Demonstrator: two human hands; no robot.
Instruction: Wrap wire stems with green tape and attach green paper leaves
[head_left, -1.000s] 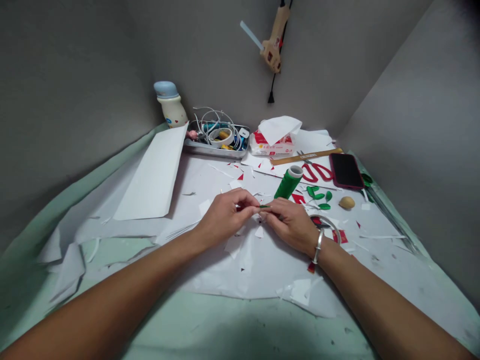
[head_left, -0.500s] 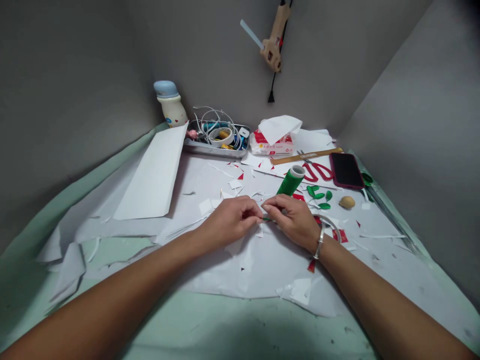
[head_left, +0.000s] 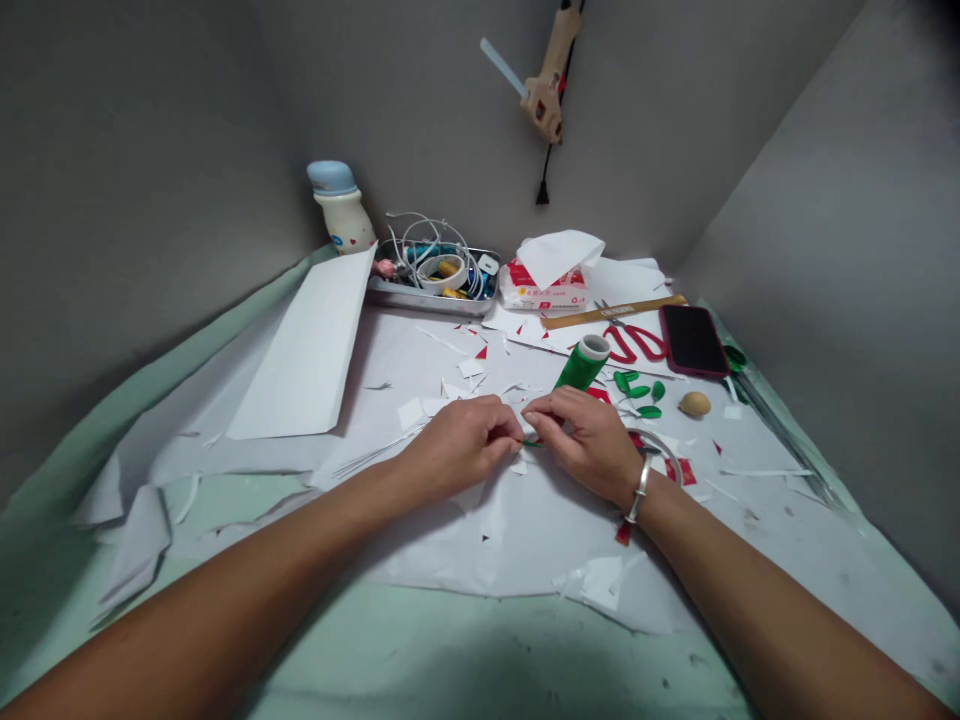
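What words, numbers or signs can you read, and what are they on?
No text is clear enough to quote.
Tissue pack: print too small; one mark may be a recycling sign.
Brown strip: pale lettering, too blurred.
Glue gun: marks, too small.
Bottle: blue mark, too small.

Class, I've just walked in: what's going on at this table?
A person's left hand pinches a small green piece. The right hand is curled close beside it; whether it grips anything is unclear. A green thread spool is just beyond the right hand, with green leaf-shaped pieces to its right.
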